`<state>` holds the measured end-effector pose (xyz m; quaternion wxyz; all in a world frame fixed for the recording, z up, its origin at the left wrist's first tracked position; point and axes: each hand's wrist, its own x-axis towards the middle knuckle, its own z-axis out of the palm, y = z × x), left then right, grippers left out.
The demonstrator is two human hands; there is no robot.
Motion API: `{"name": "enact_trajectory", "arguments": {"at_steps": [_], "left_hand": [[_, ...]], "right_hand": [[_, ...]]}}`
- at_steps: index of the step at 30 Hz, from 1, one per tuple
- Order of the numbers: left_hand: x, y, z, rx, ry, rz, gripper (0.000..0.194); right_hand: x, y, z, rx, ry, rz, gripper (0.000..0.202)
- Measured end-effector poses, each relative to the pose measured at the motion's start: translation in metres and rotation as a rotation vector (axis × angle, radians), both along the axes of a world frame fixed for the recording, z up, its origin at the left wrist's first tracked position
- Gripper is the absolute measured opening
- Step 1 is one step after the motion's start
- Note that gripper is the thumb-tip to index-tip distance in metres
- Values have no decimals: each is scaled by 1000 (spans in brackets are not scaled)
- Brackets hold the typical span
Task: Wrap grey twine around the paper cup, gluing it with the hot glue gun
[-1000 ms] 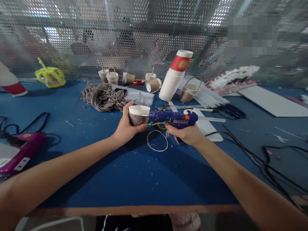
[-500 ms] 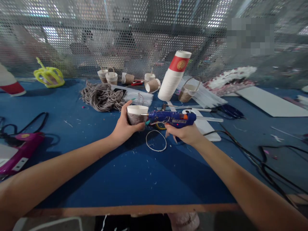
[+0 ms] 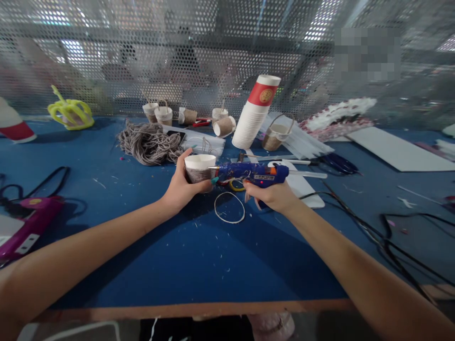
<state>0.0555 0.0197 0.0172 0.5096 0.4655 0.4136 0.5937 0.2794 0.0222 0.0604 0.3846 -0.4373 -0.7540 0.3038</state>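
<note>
My left hand (image 3: 184, 185) is wrapped round a paper cup (image 3: 199, 164), white at the top with grey-brown yarn round its lower part. In my right hand (image 3: 272, 195) is a blue glue gun (image 3: 250, 173), its red light lit and a clear glue stick (image 3: 307, 174) poking out of the back. The gun's metal nozzle points left and lies at the cup's right side near the rim; whether it touches cannot be made out. Below the gun, a thin white ring (image 3: 230, 221) lies flat on the blue table (image 3: 199, 270).
Behind the cup lie a grey yarn bundle (image 3: 147, 144) and several small wrapped cups (image 3: 223, 126). A tall stack of paper cups (image 3: 251, 116) leans at the back. A purple glue gun (image 3: 33, 220) lies left; black cables (image 3: 369, 232) cross the right. Perforated metal (image 3: 213, 57) closes the back.
The cup in my left hand has tilted slightly and shifted a little left relative to the glue gun's nozzle. The whole view has moved slightly; both hands keep their hold.
</note>
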Motion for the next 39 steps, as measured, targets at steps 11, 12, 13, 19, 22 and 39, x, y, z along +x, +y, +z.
{"name": "enact_trajectory", "arguments": {"at_steps": [11,12,13,19,22,39], "left_hand": [[1,-1,4,-31,-18,-12,99],[1,-2,4,-37,-28,-16,99],[0,-2,4,-43,-38,-18,99],[0,-1,5,-66,-79,-20,98],[0,-1,6,-82,-103,-17,95],[-1,2,9,-164,-262,-13,65]], "right_hand": [[-1,-4,9,37,-14,36,21],[-1,-4,9,42,-12,34,21],[-1,-4,8,44,-10,32,22],[0,-3,6,20,-3,19,25],[1,-2,5,-4,1,-1,23],[2,-2,5,-29,-66,-68,27]]}}
